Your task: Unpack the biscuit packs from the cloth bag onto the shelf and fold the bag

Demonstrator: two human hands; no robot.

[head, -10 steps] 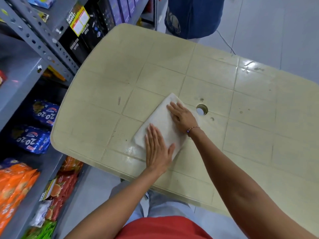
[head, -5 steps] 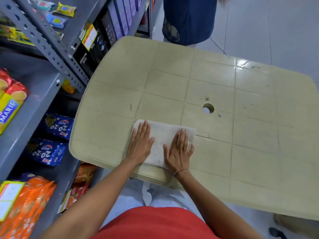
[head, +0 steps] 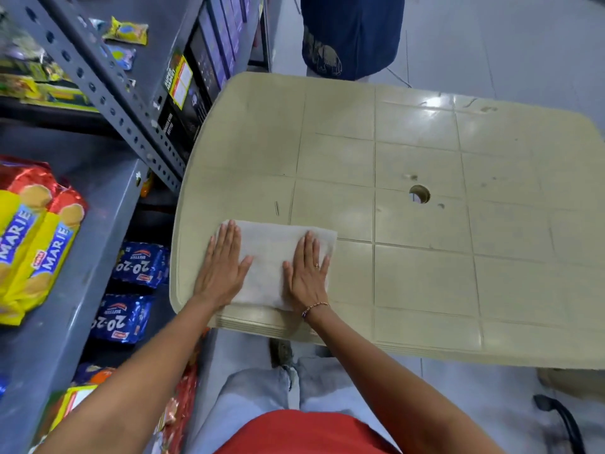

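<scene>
The white cloth bag (head: 271,257) lies folded into a flat rectangle near the front left corner of the beige plastic table (head: 409,257). My left hand (head: 224,267) rests flat on its left end, fingers spread. My right hand (head: 307,273) presses flat on its right part, a bracelet on the wrist. Neither hand grips anything. Yellow and red Marie biscuit packs (head: 36,237) lie on the grey metal shelf (head: 88,257) to my left.
Blue 20-20 biscuit packs (head: 137,267) sit on the lower shelf level, with orange packs (head: 180,404) beneath. Dark boxes (head: 196,83) stand further along the rack. A person in blue (head: 350,31) stands beyond the table. The table has a round hole (head: 419,194).
The folded bag has turned square to the table's front edge and slid toward the front left corner. Both hands now lie side by side on it, spread further apart.
</scene>
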